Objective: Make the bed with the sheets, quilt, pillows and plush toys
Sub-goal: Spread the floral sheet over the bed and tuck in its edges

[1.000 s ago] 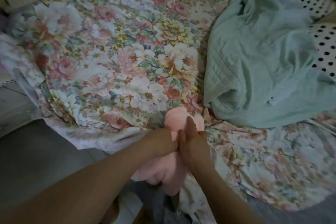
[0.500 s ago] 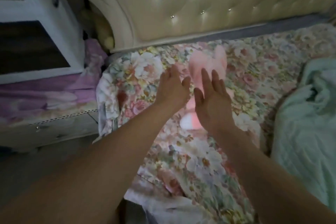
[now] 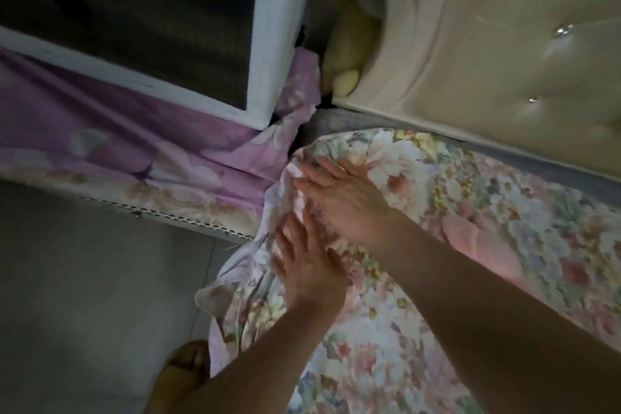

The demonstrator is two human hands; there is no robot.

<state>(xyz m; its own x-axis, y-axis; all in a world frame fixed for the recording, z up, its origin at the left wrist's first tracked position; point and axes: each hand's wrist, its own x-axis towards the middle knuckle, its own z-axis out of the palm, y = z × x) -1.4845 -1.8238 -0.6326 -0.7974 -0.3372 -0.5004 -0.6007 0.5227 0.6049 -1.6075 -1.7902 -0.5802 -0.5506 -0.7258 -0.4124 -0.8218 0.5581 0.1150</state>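
The floral sheet (image 3: pixel 386 356) covers the mattress up to its head corner. My left hand (image 3: pixel 307 267) lies flat with straight fingers on the sheet at the bed's side edge. My right hand (image 3: pixel 346 193) presses flat on the sheet at the corner, just beyond the left hand. A pink plush toy (image 3: pixel 484 245) lies on the sheet to the right of my right forearm, partly hidden by it.
A cream tufted headboard (image 3: pixel 487 44) stands at the top right. A white cabinet (image 3: pixel 268 44) sits on a purple floral cloth (image 3: pixel 117 144) to the left. A yellow plush (image 3: pixel 349 44) is wedged between cabinet and headboard. Grey floor (image 3: pixel 84 279) lies at the lower left, with my foot (image 3: pixel 184 370).
Both hands let go of the pink plush toy, left it on the bed, and moved left to the sheet's head corner. The view swung left and down.
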